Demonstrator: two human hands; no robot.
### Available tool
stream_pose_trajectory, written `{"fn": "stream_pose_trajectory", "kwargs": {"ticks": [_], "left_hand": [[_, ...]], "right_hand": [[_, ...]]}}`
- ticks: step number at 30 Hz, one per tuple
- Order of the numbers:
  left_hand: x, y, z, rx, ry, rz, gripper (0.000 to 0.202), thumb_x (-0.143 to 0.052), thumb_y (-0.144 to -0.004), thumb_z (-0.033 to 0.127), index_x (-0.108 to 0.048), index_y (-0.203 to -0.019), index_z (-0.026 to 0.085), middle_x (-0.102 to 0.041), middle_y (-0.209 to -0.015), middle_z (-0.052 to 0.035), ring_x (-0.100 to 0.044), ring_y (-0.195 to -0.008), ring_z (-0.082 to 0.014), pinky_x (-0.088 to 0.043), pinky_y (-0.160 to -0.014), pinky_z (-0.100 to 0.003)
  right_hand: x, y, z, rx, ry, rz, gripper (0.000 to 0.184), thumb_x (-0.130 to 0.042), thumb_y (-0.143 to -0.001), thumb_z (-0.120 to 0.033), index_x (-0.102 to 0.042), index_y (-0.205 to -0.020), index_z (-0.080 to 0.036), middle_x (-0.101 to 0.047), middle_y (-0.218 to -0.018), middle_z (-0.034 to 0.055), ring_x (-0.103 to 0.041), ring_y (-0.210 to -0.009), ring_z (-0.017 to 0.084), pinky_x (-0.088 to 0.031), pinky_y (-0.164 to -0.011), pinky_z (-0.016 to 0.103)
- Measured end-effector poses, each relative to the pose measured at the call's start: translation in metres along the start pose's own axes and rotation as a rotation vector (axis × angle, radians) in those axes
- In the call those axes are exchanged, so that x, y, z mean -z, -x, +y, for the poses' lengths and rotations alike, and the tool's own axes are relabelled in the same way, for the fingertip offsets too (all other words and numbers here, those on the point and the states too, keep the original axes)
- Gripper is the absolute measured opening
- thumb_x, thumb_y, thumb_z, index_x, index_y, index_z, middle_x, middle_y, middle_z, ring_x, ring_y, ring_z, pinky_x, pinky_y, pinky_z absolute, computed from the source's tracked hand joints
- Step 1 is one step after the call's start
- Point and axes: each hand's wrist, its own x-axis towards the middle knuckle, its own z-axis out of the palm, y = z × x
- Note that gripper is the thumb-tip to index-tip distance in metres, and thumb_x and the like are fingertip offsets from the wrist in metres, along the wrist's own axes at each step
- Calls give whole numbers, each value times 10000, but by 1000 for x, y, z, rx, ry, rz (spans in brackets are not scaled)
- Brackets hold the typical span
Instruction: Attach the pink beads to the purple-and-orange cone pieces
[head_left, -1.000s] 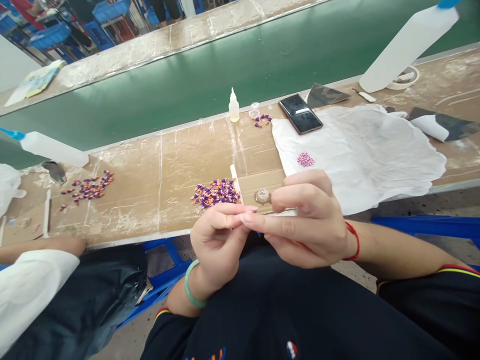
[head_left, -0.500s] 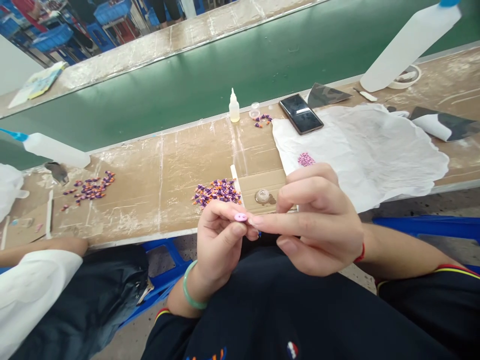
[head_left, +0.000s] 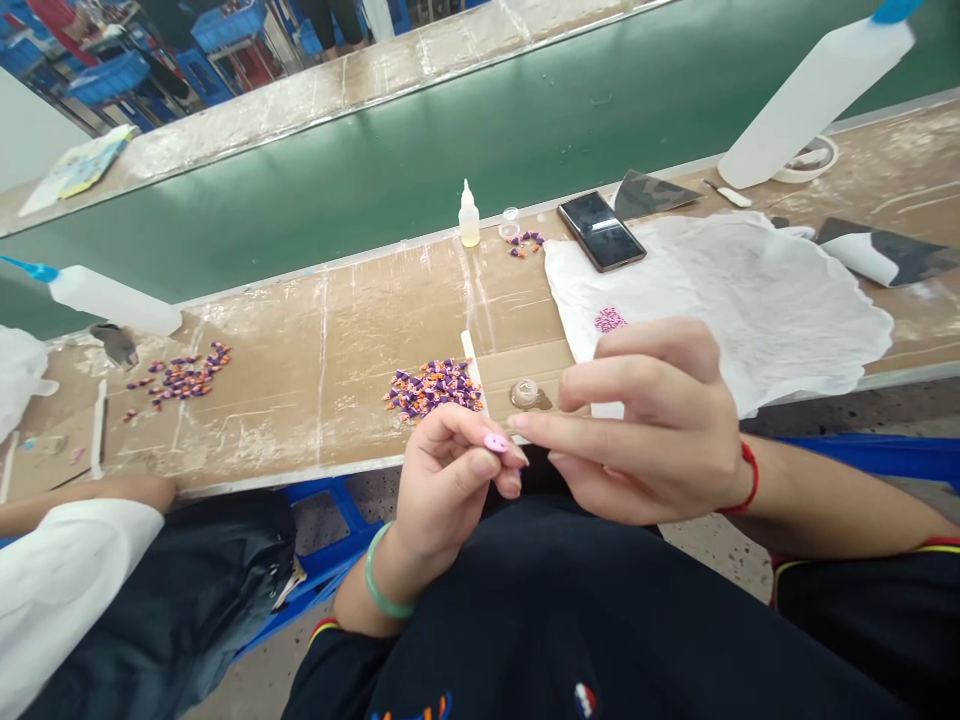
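The left hand (head_left: 447, 475) grasps a pink button (head_left: 496, 442) between thumb and fingertips, above the front edge of the workbench (head_left: 300, 400). The right hand (head_left: 649, 425) is not clenched: its fingers are extended and parted, with the index fingertip (head_left: 521, 423) just beside the button, and no held item is visible in it.

Hazards, in order of concern:

1. Dropped part. The button rests on a small fingertip contact with the person's lap directly below. Loss of pinch pressure or a knock from the right index finger could release it onto the dark clothing or the floor.
2. Mixed parts. A pile of purple-and-orange cone-shaped pieces (head_left: 433, 390) lies near the left fingers. A button falling there could be hard to find, and a careless wrist movement could scatter the pile.
3. Disturbed items. A clear round dome (head_left: 524, 393) sits on a cardboard sheet (head_left: 517, 400) beneath the right hand. Lowering that hand could tip or shift it.
4. Adhesive contact. If the small dropper bottle (head_left: 469, 218) holds glue, which cannot be confirmed here, wet residue could foul the fingers.
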Motion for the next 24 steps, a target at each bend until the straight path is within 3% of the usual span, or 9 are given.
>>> {"fn": "stream_pose_trajectory", "kwargs": {"ticks": [3, 7, 12, 14, 17, 19, 22, 24], "left_hand": [[14, 1, 9, -8, -2, -49, 194, -796, -835, 331, -654, -761, 223, -649, -626, 31, -476, -404, -51, -416, -383, -133], [62, 11, 23, -202, -228, 139, 167, -848, -771, 292, -697, -798, 225, -664, -624, 26, -513, -450, -56, -415, -405, -120], [125, 30, 18, -89, -709, 460, 362, -831, -742, 501, -682, -757, 172, -666, -581, -2, -558, -452, -91, -434, -418, -168], [139, 32, 11, -41, -923, 486, 390, -770, -785, 543, -681, -766, 163, -657, -572, -5, -565, -467, -102, -452, -452, -190], [150, 23, 3, -36, -1085, 453, 362, -736, -811, 522, -694, -768, 164, -669, -611, -18, -605, -549, -130, -493, -540, -231], [152, 10, -2, -58, -1132, 419, 343, -719, -819, 512, -706, -766, 173, -695, -676, -36, -637, -632, -158, -522, -612, -269], [155, -10, -8, -97, -1229, 361, 286, -696, -839, 470, -739, -778, 194, -708, -767, -55, -657, -759, -197, -541, -727, -325], [160, -19, -10, -130, -1304, 362, 236, -686, -854, 425, -760, -815, 204, -686, -794, -55, -649, -802, -207, -537, -777, -347]], "right_hand": [[6, 4, 7, -73, -23, 41, 202, -588, -847, -127, -678, -925, -289, -608, -794, 9, -574, -767, 178, -520, -691, 356], [19, 28, 14, -298, -169, 34, 278, -654, -803, -4, -647, -938, -246, -577, -824, -3, -581, -712, 124, -504, -644, 285], [22, 102, -1, -670, -529, -343, 116, -644, -906, -121, -637, -826, -204, -633, -738, -10, -611, -648, 107, -494, -573, 220], [19, 139, -12, -879, -562, -523, 196, -628, -936, -233, -618, -743, -198, -622, -676, -7, -581, -568, 114, -472, -517, 226], [9, 190, -25, -1095, -369, -693, 381, -555, -975, -418, -595, -662, -203, -594, -582, 6, -562, -511, 152, -450, -486, 273], [1, 215, -27, -1081, -199, -696, 445, -483, -991, -445, -616, -643, -203, -627, -614, 43, -605, -546, 193, -474, -520, 316], [-19, 237, -22, -944, -103, -651, 361, -475, -974, -417, -765, -929, -206, -745, -894, 115, -712, -817, 285, -567, -718, 405], [-34, 244, -17, -882, -90, -673, 376, -468, -961, -403, -775, -1069, -214, -762, -950, 130, -725, -890, 316, -579, -793, 450]]}}
